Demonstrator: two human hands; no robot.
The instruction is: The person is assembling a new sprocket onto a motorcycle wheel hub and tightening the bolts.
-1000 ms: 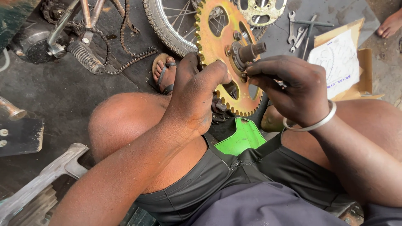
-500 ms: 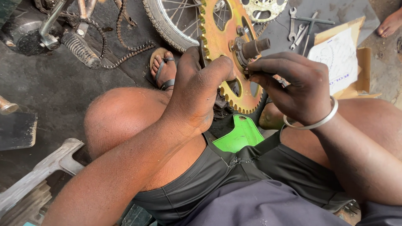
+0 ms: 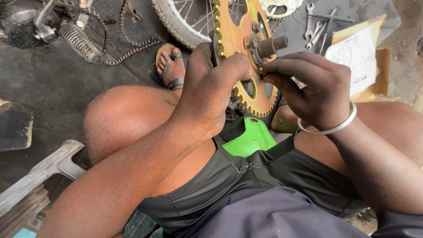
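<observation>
Looking down at my own lap here. My left hand (image 3: 207, 92) is wrapped around the near rim of the sprocket (image 3: 240, 48), fingers curled tight over the teeth, thumb pressing the face, so it's propped upright between my knees. My right hand (image 3: 308, 90) is pinched nearly closed at the hub (image 3: 264, 46), fingertips (image 3: 266, 72) just under the threaded stub; something small may be in that pinch, but I can't tell, it's hidden by the fingers.

Progress, as far as I'd judge: the sprocket is off the bike and the hub piece is seated in its centre, so the fitting is started. Whatever goes on at the fingertips doesn't look finished, and the spanners (image 3: 315, 26) beyond my right fingers lie untouched, so tightening looks like it's left.

Room-wise it's tight. Teeth sit right under my left fingers and run down toward the green tray (image 3: 251, 141) below both hands. The wheel (image 3: 180, 22) is just past my left fingertips, my sandalled foot (image 3: 169, 66) beside them. The chain (image 3: 132, 44) is off to the left. The cardboard (image 3: 365, 57) past my right knuckles is the only open side.
</observation>
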